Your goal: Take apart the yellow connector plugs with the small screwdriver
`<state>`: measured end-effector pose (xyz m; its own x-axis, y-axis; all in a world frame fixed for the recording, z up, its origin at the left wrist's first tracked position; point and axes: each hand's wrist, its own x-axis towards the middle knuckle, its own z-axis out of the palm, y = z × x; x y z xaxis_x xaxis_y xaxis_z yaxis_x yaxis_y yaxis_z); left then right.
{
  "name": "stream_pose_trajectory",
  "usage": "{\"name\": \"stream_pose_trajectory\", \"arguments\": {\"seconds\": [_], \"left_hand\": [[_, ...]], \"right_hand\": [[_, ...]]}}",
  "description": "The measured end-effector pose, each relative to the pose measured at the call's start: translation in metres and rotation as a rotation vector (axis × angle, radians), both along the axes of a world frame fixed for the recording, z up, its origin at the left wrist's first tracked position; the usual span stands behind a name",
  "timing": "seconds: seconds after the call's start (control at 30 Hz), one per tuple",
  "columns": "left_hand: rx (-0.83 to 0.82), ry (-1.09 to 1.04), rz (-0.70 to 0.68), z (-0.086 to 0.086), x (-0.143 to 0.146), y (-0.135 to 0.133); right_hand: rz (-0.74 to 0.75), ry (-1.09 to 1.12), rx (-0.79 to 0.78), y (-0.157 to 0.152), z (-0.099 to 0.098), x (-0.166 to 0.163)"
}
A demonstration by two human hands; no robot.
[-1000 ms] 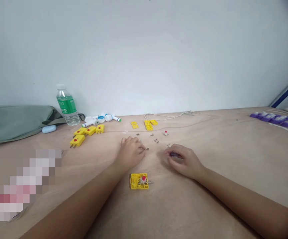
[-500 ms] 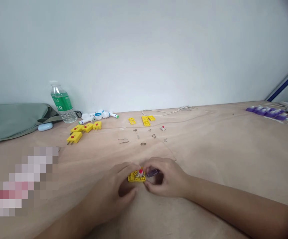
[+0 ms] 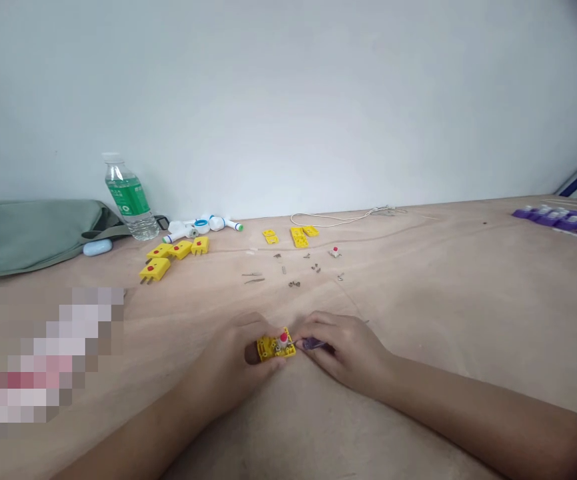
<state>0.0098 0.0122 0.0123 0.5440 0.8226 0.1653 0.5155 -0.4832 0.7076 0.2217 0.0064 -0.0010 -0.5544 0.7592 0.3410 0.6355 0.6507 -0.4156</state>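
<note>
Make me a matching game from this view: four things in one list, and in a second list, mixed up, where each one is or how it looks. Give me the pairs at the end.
Column one
1. Yellow open shell
2. Dark-handled tool
3. Bottle
4. Rounded oblong object

Column two
A. Pale blue, lying by the grey-green bag
B. Held in the left hand, with a red-topped part sitting in it
C. Green-labelled and white-capped
D. Held in the right hand

Pairs: 1-B, 2-D, 3-C, 4-A
</note>
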Motion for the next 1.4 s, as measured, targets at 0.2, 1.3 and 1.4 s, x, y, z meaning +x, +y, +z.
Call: {"name": "stream_pose_trajectory", "arguments": {"seconds": [0.2, 1.3, 1.4], "left_hand": [[-0.019, 0.005, 0.019, -0.001, 0.001, 0.000], [0.071, -0.085, -0.082, -0.009, -0.006, 0.003], [0.052, -0.063, -0.035, -0.010, -0.006, 0.003]], "right_hand": [[-0.041, 0.052, 0.130, -0.004, 0.002, -0.002], [-0.523, -0.196, 0.007, 0.112, 0.041, -0.028], [-0.390, -0.168, -0.013, 0.087, 0.057, -0.024]]}}
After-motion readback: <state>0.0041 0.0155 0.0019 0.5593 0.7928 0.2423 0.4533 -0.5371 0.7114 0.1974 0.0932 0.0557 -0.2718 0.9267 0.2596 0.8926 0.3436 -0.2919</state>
